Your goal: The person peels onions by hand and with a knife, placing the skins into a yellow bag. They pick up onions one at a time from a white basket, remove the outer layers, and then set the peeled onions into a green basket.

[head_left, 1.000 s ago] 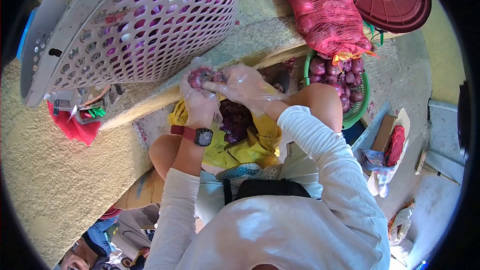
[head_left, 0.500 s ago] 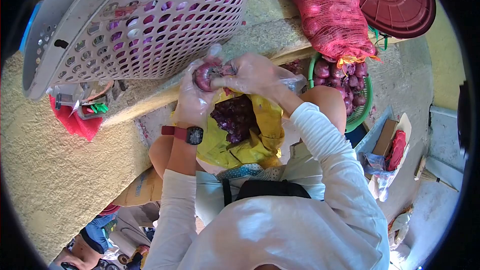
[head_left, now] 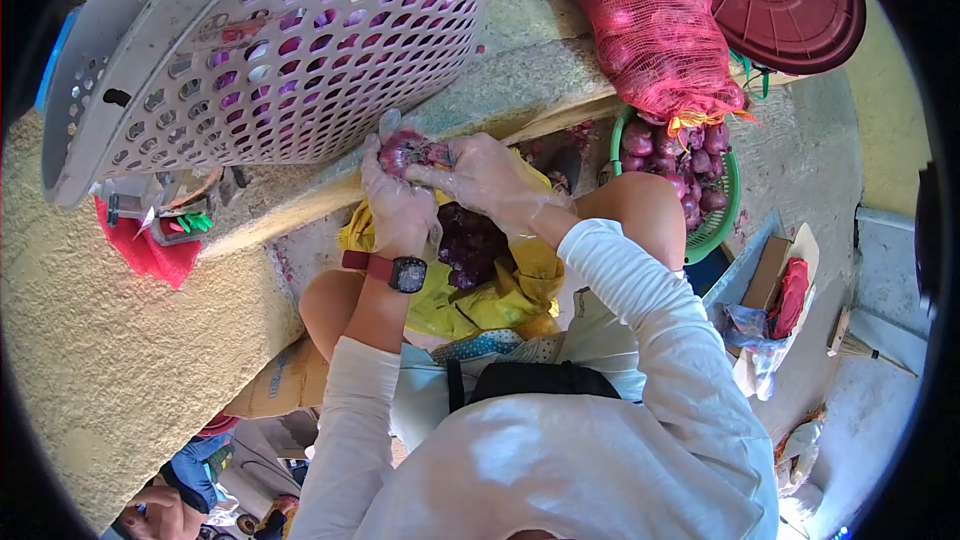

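A red onion (head_left: 403, 150) is gripped in my left hand (head_left: 396, 208), which wears a clear plastic glove. My right hand (head_left: 490, 176), also gloved in plastic, pinches the onion's dry end, with the thumb lying along its side. Whether a small tool is in those fingers is hidden. Below both hands, between my knees, a yellow bag (head_left: 435, 312) stands open with dark purple onion skins (head_left: 468, 248) inside.
A large perforated basket (head_left: 330, 60) of onions stands on the ledge at upper left. At right are a red mesh sack (head_left: 660, 30), a green basket (head_left: 738, 190) of onions, a maroon lid (head_left: 785, 0) and a cardboard box (head_left: 768, 275). Another person (head_left: 190, 480) sits at lower left.
Both hands have shifted slightly, the left one tilting up and left with the onion. The right fingers stay at the onion's end, and the view has moved a little.
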`<state>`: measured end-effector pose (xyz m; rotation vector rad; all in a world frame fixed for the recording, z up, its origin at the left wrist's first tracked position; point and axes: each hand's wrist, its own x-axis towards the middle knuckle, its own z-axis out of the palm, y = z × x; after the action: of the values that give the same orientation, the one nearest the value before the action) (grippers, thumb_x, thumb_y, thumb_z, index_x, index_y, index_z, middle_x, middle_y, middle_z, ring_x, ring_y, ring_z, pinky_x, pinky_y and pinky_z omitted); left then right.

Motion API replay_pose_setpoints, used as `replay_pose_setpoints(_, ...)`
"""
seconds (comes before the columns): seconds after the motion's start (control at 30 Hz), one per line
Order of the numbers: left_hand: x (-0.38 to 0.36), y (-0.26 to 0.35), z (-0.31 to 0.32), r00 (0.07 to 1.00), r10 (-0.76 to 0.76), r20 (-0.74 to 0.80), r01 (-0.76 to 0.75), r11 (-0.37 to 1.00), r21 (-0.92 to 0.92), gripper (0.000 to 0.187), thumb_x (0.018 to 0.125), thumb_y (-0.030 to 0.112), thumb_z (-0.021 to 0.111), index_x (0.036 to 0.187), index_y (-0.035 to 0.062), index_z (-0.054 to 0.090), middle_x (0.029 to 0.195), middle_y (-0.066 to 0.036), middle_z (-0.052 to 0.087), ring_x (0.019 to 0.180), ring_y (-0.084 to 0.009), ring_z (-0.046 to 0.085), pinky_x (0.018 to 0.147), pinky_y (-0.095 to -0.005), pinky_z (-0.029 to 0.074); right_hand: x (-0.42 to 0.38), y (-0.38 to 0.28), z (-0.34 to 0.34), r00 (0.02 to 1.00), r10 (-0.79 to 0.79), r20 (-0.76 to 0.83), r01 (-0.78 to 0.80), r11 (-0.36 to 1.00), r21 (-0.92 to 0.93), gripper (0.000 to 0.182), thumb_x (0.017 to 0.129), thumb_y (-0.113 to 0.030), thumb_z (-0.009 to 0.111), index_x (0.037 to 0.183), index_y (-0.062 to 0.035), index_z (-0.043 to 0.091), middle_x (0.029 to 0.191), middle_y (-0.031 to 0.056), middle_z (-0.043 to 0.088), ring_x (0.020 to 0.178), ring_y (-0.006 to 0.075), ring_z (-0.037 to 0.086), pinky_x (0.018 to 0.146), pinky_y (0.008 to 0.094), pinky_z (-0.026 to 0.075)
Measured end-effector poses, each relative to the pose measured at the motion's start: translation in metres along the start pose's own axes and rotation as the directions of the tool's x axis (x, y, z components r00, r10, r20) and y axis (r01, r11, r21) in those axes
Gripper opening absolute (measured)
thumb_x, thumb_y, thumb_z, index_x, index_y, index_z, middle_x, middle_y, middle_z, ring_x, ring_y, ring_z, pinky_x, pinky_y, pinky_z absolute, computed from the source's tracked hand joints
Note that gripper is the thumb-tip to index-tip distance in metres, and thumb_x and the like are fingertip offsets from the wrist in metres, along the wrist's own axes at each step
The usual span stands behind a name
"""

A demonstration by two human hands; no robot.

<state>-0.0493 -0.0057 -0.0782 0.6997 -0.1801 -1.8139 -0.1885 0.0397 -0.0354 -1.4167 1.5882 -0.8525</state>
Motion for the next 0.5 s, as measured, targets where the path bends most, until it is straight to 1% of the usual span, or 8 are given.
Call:
replay_pose_setpoints(0.03,0.002,0.001,0.001,0.998,0.008,-0.055,-0.005,0.998,0.059,0.038,0.105,0.031,0.050,0.126,0.0017,0.064,0.109,-0.012,0.070,0.102,-0.0262,0.065,0.089,-0.0415,0.055,0.003,0.002,-0.004,1.000,-0.002,-0.001,0.002,1.000,-0.002,0.066,0.082,-0.070,0.070,0.083,-0.0043,0.074,0.077,0.0239,0.069,0.074,0.0439,0.067,0.072,0.0469,0.055)
replay_pose_setpoints(0.1,0.004,0.008,0.001,0.994,0.021,-0.109,-0.008,0.993,0.119,0.039,0.106,0.031,0.051,0.127,0.0010,0.063,0.110,-0.012,0.070,0.102,-0.0264,0.065,0.090,-0.0408,0.056,0.009,0.003,-0.017,0.985,0.081,0.156,-0.051,0.982,-0.184,0.067,0.081,-0.073,0.069,0.082,-0.0067,0.075,0.078,0.0205,0.071,0.071,0.0408,0.068,0.070,0.0460,0.056)
replay_pose_setpoints(0.17,0.002,0.019,0.005,0.962,-0.270,-0.036,0.271,0.961,0.050,0.039,0.105,0.030,0.053,0.127,-0.0001,0.063,0.109,-0.012,0.071,0.103,-0.0263,0.066,0.092,-0.0396,0.056,0.011,-0.017,-0.039,0.977,0.097,0.192,-0.044,0.963,-0.264,0.070,0.079,-0.076,0.068,0.081,-0.0064,0.075,0.076,0.0198,0.071,0.070,0.0399,0.069,0.069,0.0463,0.056)
replay_pose_setpoints(0.23,-0.016,0.029,0.035,0.954,-0.299,0.003,0.298,0.949,0.102,0.038,0.105,0.030,0.053,0.126,-0.0004,0.064,0.107,-0.012,0.071,0.102,-0.0261,0.067,0.092,-0.0403,0.056,0.009,-0.022,-0.046,0.968,0.120,0.222,-0.038,0.939,-0.341,0.073,0.077,-0.079,0.068,0.080,-0.0062,0.075,0.074,0.0191,0.071,0.069,0.0390,0.069,0.067,0.0465,0.056)
replay_pose_setpoints(0.27,-0.020,0.031,0.044,0.944,-0.326,0.043,0.317,0.936,0.153,0.038,0.105,0.030,0.054,0.125,-0.0007,0.065,0.105,-0.012,0.072,0.102,-0.0259,0.067,0.093,-0.0410,0.056,0.008,-0.020,-0.047,0.990,0.011,0.140,0.050,0.903,-0.428,0.075,0.076,-0.081,0.067,0.079,-0.0062,0.074,0.074,0.0182,0.071,0.069,0.0382,0.070,0.066,0.0471,0.056)
replay_pose_setpoints(0.3,-0.017,0.027,0.041,0.943,-0.329,0.045,0.319,0.935,0.153,0.038,0.105,0.030,0.054,0.125,-0.0007,0.065,0.105,-0.012,0.072,0.102,-0.0259,0.067,0.093,-0.0410,0.056,0.007,-0.019,-0.047,0.992,-0.107,0.069,0.127,0.846,-0.519,0.077,0.074,-0.083,0.066,0.078,-0.0063,0.074,0.073,0.0173,0.071,0.068,0.0374,0.070,0.065,0.0476,0.055)
replay_pose_setpoints(0.43,-0.006,0.008,0.016,0.975,-0.217,-0.038,0.220,0.969,0.113,0.040,0.105,0.032,0.051,0.128,0.0015,0.063,0.108,-0.011,0.071,0.101,-0.0259,0.067,0.094,-0.0424,0.055,0.005,-0.001,-0.030,0.984,-0.174,0.030,0.164,0.836,-0.524,0.078,0.072,-0.084,0.066,0.078,-0.0070,0.075,0.073,0.0174,0.071,0.069,0.0377,0.070,0.064,0.0492,0.055)
replay_pose_setpoints(0.5,-0.006,0.000,0.012,0.983,-0.166,-0.073,0.174,0.977,0.119,0.040,0.106,0.032,0.050,0.130,0.0027,0.063,0.110,-0.011,0.070,0.101,-0.0257,0.066,0.093,-0.0429,0.055,0.005,0.000,-0.024,0.992,-0.127,0.001,0.111,0.864,-0.491,0.070,0.075,-0.078,0.070,0.093,-0.0101,0.075,0.076,0.0199,0.069,0.075,0.0401,0.069,0.069,0.0480,0.054)
